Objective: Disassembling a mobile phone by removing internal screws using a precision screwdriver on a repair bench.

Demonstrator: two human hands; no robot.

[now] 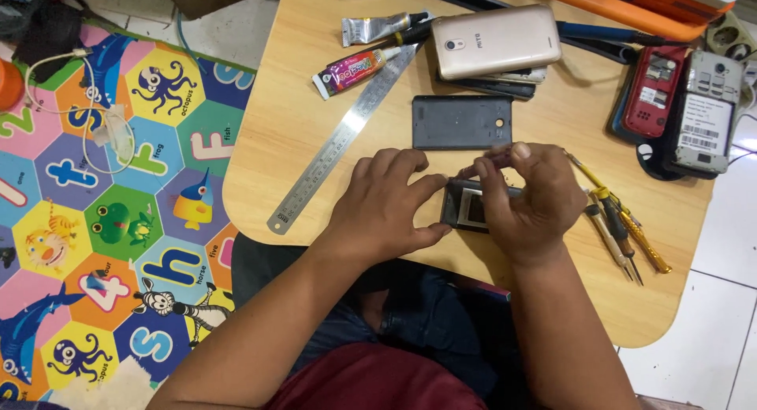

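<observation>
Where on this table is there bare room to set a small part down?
Bare wood lies at the table's left side, between the steel ruler and the rounded edge, and at the near right corner below the screwdrivers. The far edge is crowded: glue tubes, stacked phones, opened phones. The left hand and right hand cover the middle.

Both forearms angle inward, left hand and right hand curled close together.

Even, soft light is falling on my wooden table. My hands are casting only faint shadows. The steel ruler is catching a pale sheen, and the white floor tiles are glaring slightly. Everything is staying fairly sharp.
</observation>
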